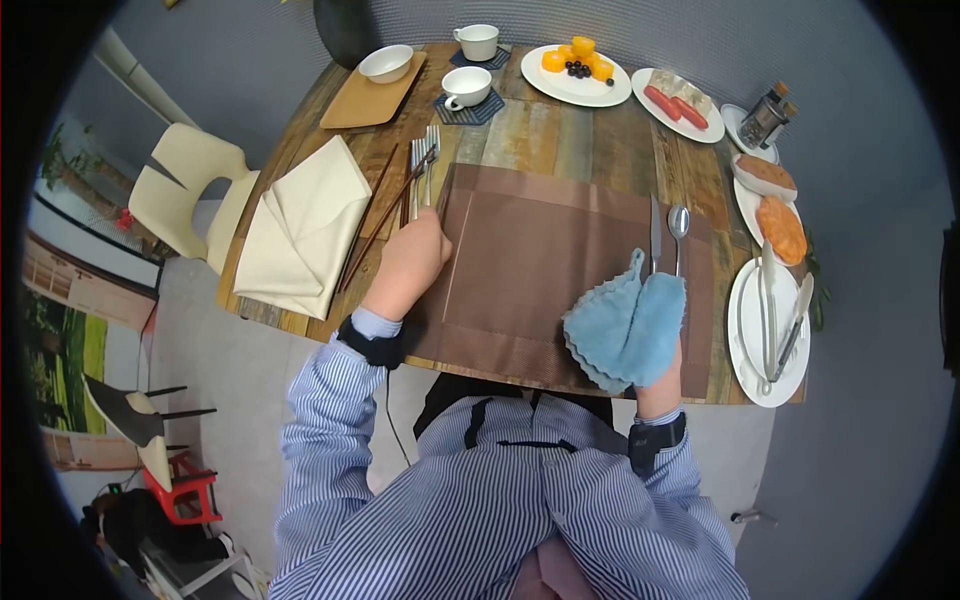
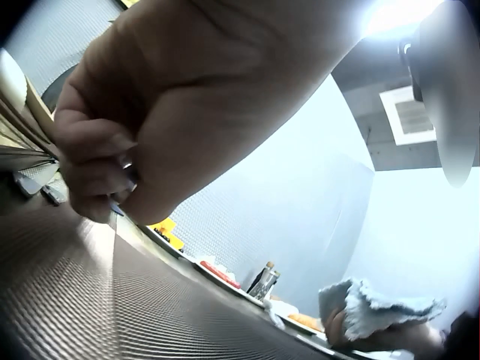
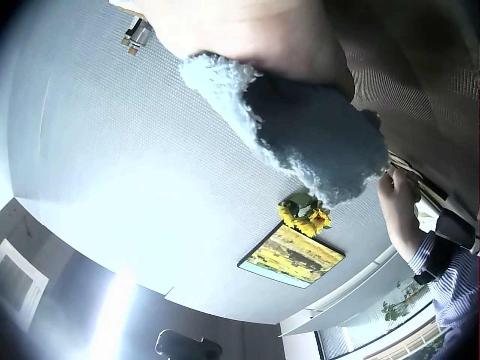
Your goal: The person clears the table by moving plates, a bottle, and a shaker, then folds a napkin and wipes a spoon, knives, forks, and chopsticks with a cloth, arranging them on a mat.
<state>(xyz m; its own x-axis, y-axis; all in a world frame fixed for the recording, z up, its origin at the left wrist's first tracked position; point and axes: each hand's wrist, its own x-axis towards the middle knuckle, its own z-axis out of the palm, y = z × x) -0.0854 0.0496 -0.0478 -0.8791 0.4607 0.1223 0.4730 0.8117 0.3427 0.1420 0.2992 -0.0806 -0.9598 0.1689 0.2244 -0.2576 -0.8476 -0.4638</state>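
My left hand (image 1: 408,265) is at the left edge of the brown placemat (image 1: 540,260), its curled fingers pinching a fork (image 1: 431,165) by the handle; a bit of shiny metal shows between the fingers (image 2: 94,176). Another fork (image 1: 416,160) lies beside it, with brown chopsticks (image 1: 375,230) to the left. My right hand (image 1: 658,375) holds a light blue cloth (image 1: 625,325) over the placemat's lower right; the cloth covers most of its fingers. Just above the cloth lie a knife (image 1: 656,230) and a spoon (image 1: 679,225).
A folded cream napkin (image 1: 305,230) lies left. Behind are a tray (image 1: 365,105) with a bowl (image 1: 386,64), cups (image 1: 467,88) on coasters and a fruit plate (image 1: 540,85). Along the right stand sausages (image 1: 680,108), shakers (image 1: 765,118), bread (image 1: 765,175) and tongs (image 1: 770,310) on a plate.
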